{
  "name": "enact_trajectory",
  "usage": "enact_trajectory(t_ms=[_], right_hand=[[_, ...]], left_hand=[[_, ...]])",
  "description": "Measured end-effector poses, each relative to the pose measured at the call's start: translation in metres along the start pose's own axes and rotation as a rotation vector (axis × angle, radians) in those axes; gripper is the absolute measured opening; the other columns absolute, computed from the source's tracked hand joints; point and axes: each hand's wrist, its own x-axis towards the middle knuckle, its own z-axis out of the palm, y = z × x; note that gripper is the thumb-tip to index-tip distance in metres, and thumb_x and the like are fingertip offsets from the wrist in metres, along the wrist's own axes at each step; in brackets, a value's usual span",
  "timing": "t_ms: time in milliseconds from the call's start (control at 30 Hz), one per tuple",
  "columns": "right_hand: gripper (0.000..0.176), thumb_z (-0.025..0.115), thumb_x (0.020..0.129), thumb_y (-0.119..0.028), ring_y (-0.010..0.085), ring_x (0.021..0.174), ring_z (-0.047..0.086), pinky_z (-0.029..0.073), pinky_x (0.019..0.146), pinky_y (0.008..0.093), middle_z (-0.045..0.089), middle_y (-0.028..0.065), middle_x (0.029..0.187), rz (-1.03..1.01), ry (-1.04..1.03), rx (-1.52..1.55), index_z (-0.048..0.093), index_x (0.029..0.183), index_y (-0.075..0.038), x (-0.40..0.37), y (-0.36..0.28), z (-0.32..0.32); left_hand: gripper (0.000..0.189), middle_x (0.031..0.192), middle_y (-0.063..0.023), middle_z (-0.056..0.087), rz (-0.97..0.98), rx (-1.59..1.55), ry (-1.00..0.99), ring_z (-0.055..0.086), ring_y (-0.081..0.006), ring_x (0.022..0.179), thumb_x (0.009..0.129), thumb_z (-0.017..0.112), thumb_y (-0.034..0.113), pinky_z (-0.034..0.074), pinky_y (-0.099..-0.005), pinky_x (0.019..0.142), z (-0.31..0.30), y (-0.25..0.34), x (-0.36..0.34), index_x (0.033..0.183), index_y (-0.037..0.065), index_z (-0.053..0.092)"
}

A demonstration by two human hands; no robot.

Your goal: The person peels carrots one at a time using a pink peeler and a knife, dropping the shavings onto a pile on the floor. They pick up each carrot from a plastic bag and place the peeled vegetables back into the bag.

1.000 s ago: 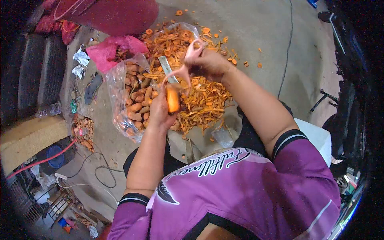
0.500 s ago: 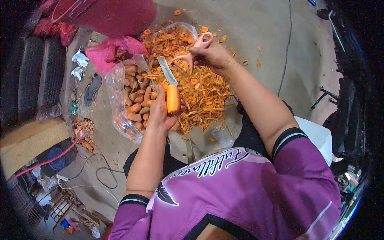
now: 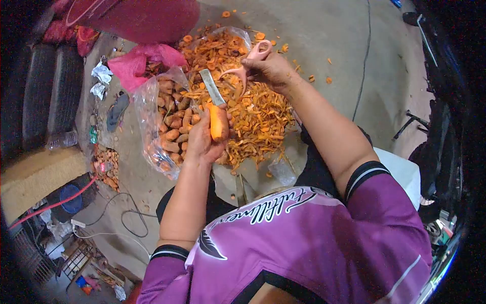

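Note:
A peeled orange root, like a carrot, [image 3: 219, 124] lies in my left hand [image 3: 203, 141], whose fingers wrap round it. From its upper end a flat metal blade [image 3: 211, 86] points up and left; whether my left hand also grips its handle is hidden. My right hand [image 3: 271, 71] is closed on a pink peeler [image 3: 259, 50], its forked end just right of the blade. Below both hands spreads a heap of orange peelings [image 3: 260, 121]. Unpeeled roots [image 3: 171, 121] lie in a clear plastic bag [image 3: 147, 121] left of my left hand.
A large red tub [image 3: 136, 20] stands at the upper left, above a pink mesh sack [image 3: 126, 66]. Tyres [image 3: 63, 91] and a dark sandal [image 3: 118, 112] are farther left. A cable [image 3: 365, 66] crosses the floor on the right.
The orange root has turned slightly in my left hand and now shows a darker patch on its lower right. My right hand and the peeler have barely shifted.

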Motion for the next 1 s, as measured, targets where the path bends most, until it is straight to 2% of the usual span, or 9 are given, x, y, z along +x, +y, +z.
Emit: enact_trajectory(t_ms=[200, 233, 300, 467, 567, 600, 667, 833, 1000], right_hand=[[0.023, 0.065, 0.066, -0.012, 0.0141, 0.068, 0.056, 0.048, 0.061, 0.0269, 0.055, 0.0049, 0.076, 0.065, -0.535, -0.040, 0.052, 0.083, -0.004, -0.028, 0.008, 0.033], [0.023, 0.065, 0.066, -0.011, 0.0143, 0.068, 0.056, 0.047, 0.062, 0.0273, 0.055, 0.0048, 0.076, 0.084, -0.558, -0.122, 0.052, 0.083, -0.004, -0.027, 0.015, 0.034], [0.022, 0.064, 0.066, -0.011, 0.0145, 0.068, 0.056, 0.047, 0.062, 0.0276, 0.055, 0.0049, 0.076, 0.080, -0.497, -0.087, 0.052, 0.083, -0.003, -0.019, 0.016, 0.026], [0.019, 0.062, 0.070, -0.012, 0.0151, 0.068, 0.056, 0.048, 0.061, 0.0271, 0.055, 0.0054, 0.075, -0.032, -0.123, -0.072, 0.052, 0.084, -0.004, -0.002, 0.000, 0.003], [0.021, 0.063, 0.069, -0.012, 0.0150, 0.068, 0.056, 0.048, 0.060, 0.0273, 0.055, 0.0056, 0.076, -0.003, -0.275, -0.090, 0.052, 0.084, -0.004, -0.010, 0.000, 0.011], [0.023, 0.064, 0.067, -0.012, 0.0149, 0.067, 0.055, 0.048, 0.060, 0.0275, 0.055, 0.0052, 0.076, 0.026, -0.444, -0.019, 0.052, 0.084, -0.003, -0.016, 0.002, 0.016], [0.023, 0.065, 0.067, -0.012, 0.0145, 0.068, 0.055, 0.048, 0.060, 0.0276, 0.054, 0.0049, 0.076, 0.083, -0.525, -0.124, 0.051, 0.084, -0.003, -0.023, 0.006, 0.025], [0.018, 0.061, 0.069, -0.010, 0.0151, 0.065, 0.056, 0.048, 0.059, 0.0270, 0.055, 0.0050, 0.074, -0.047, -0.084, -0.061, 0.051, 0.083, -0.004, -0.002, 0.000, 0.004], [0.022, 0.065, 0.066, -0.012, 0.0131, 0.067, 0.055, 0.046, 0.061, 0.0265, 0.056, 0.0039, 0.074, 0.058, -0.458, -0.146, 0.053, 0.082, -0.004, -0.030, -0.003, 0.027]], left_hand=[[0.035, 0.079, -0.0071, 0.053, -0.025, -0.085, 0.127, 0.053, -0.0178, 0.066, 0.087, 0.034, 0.036, 0.046, -0.0279, 0.055, -0.004, 0.002, 0.000, 0.098, 0.005, 0.048], [0.035, 0.078, -0.0066, 0.053, -0.033, -0.082, 0.174, 0.053, -0.0175, 0.065, 0.086, 0.035, 0.036, 0.046, -0.0283, 0.054, 0.000, 0.002, 0.000, 0.098, 0.006, 0.048], [0.034, 0.077, -0.0055, 0.053, -0.051, -0.077, 0.268, 0.052, -0.0169, 0.064, 0.086, 0.036, 0.037, 0.046, -0.0292, 0.053, 0.009, 0.002, -0.002, 0.096, 0.007, 0.048], [0.032, 0.073, -0.0030, 0.051, -0.043, 0.036, 0.109, 0.051, -0.0162, 0.062, 0.084, 0.039, 0.039, 0.045, -0.0303, 0.052, -0.001, -0.001, -0.001, 0.095, 0.011, 0.048], [0.032, 0.074, -0.0027, 0.051, -0.051, -0.001, 0.140, 0.052, -0.0164, 0.062, 0.084, 0.040, 0.040, 0.045, -0.0309, 0.051, 0.005, -0.001, -0.003, 0.094, 0.011, 0.048], [0.032, 0.074, -0.0026, 0.051, -0.055, -0.013, 0.144, 0.052, -0.0163, 0.062, 0.084, 0.040, 0.040, 0.044, -0.0310, 0.051, 0.006, 0.001, -0.003, 0.094, 0.011, 0.048], [0.032, 0.075, -0.0023, 0.052, -0.053, -0.002, 0.125, 0.051, -0.0164, 0.062, 0.083, 0.040, 0.041, 0.044, -0.0310, 0.051, 0.006, 0.002, -0.002, 0.094, 0.012, 0.048], [0.033, 0.077, -0.0017, 0.052, -0.044, 0.061, 0.013, 0.051, -0.0164, 0.065, 0.083, 0.039, 0.043, 0.044, -0.0310, 0.052, -0.003, -0.001, -0.003, 0.094, 0.014, 0.048], [0.030, 0.079, -0.0026, 0.055, -0.054, -0.052, 0.081, 0.054, -0.0163, 0.067, 0.083, 0.042, 0.040, 0.046, -0.0290, 0.053, -0.005, 0.001, 0.002, 0.094, 0.013, 0.049]])
